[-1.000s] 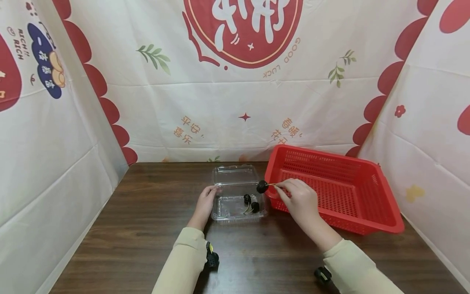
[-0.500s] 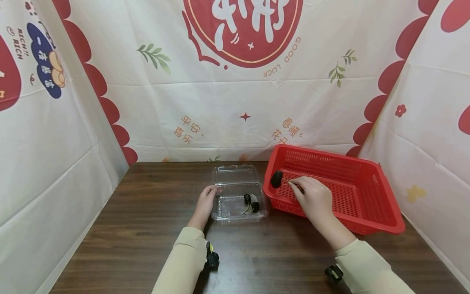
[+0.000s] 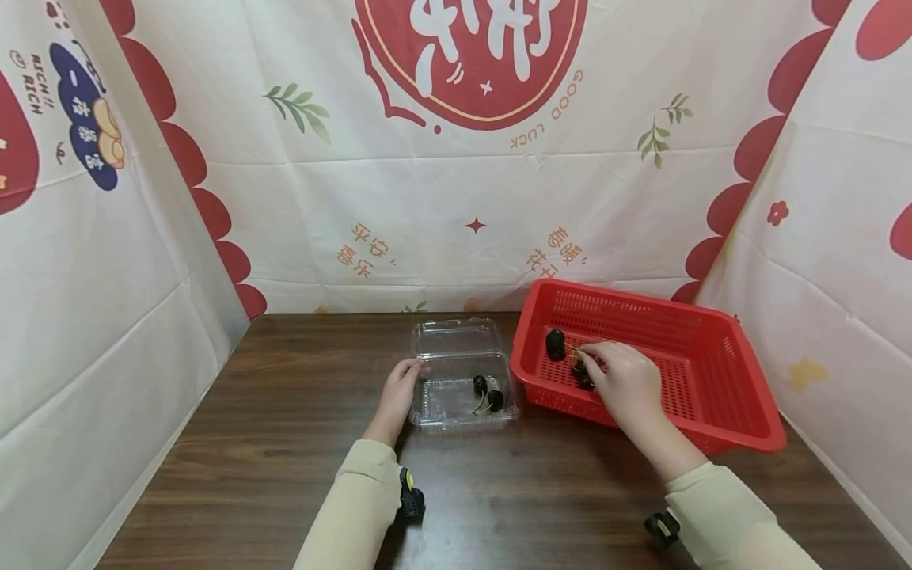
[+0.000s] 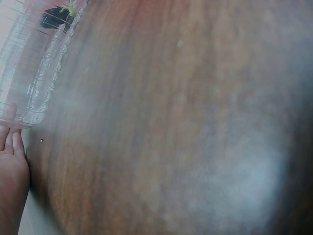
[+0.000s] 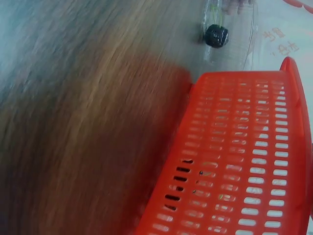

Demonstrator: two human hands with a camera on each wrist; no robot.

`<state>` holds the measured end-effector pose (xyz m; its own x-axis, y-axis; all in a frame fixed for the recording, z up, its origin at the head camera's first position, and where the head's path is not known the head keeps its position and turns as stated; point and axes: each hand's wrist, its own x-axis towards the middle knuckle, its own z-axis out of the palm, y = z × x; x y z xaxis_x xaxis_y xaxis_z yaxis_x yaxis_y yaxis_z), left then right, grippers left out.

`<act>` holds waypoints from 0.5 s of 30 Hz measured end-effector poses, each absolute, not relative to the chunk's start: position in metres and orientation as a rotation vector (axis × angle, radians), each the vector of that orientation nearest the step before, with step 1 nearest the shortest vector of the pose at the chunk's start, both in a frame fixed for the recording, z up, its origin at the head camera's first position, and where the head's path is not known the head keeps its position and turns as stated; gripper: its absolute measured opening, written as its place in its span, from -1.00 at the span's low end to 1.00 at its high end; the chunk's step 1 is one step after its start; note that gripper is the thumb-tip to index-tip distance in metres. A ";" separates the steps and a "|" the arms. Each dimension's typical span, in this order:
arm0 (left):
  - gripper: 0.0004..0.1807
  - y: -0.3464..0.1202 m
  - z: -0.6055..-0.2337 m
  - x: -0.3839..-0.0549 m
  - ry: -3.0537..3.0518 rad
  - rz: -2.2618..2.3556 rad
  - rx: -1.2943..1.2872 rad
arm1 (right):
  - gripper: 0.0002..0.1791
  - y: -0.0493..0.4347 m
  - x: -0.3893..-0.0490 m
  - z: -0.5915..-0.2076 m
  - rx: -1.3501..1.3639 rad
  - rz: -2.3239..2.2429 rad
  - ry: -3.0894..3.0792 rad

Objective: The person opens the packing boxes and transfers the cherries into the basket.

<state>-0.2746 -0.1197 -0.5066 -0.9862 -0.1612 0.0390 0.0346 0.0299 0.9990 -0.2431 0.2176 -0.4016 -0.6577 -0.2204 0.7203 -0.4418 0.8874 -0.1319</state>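
My right hand [image 3: 627, 384] is over the left part of the red basket [image 3: 712, 396], pinching the thin stem of a dark cherry [image 3: 556, 345]. More dark cherries [image 3: 584, 378] show beneath its fingertips, partly covered by the hand. Through the basket's slots in the right wrist view, dark patches are visible. My left hand [image 3: 399, 396] touches the left side of a clear plastic clamshell box [image 3: 445, 404]; its fingers [image 4: 18, 144] lie fairly straight against the box in the left wrist view. Two dark cherries [image 3: 495, 400] with stems lie in the box's right half.
The box's lid [image 3: 456, 339] is folded back toward the rear cloth [image 3: 442, 237]. Basket and box stand side by side on a dark wooden table [image 3: 306, 380], with printed cloth walls on the left, back and right.
My right hand has carried the cherry by its stem rightward from above the box into the basket area and lowered it. The left hand and the box have stayed put.
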 end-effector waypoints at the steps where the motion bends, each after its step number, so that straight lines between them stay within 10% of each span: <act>1: -0.68 -0.120 -0.507 -0.275 -2.149 -2.094 0.135 | -0.87 0.219 -0.243 -0.402 0.465 0.386 -2.311; 15: -0.69 -0.120 -0.507 -0.275 -2.159 -2.081 0.125 | -0.84 0.245 -0.251 -0.399 0.399 0.381 -2.465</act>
<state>-0.2752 -0.1199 -0.5068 -0.9867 -0.1566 0.0428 0.0370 0.0397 0.9985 -0.2510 0.2447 -0.3992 -0.7711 -0.1930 0.6068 -0.3672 0.9133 -0.1761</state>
